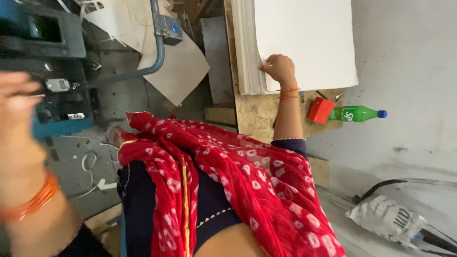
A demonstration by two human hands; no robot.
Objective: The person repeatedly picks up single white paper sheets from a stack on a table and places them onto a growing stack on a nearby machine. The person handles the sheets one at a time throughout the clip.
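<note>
While curled tight, pinching the near corner of the stack of white sheets (pixel 304 43): fingers (pixel 271 61) of the right hand (pixel 281 69), knuckles up, orange threads at the wrist. Lies squarely on a worn wooden board (pixel 252 114), that stack, its layered edge facing the dark gap beside it. Just past the wrist, on the board's edge, a small red box (pixel 320 110), touching or nearly touching a green plastic bottle (pixel 357 113) with a blue cap. Beyond, bare grey concrete (pixel 409 62) and a crumpled plastic bag (pixel 388 219) beside black cables. Raised near the lens and blurred, the left hand (pixel 19 119); cannot tell how its fingers stand. Behind it, a dark machine (pixel 43 57), a bent grey pipe (pixel 157 52) and loose pale card (pixel 176 66). Across the lap, a red dotted scarf (pixel 238 181).
</note>
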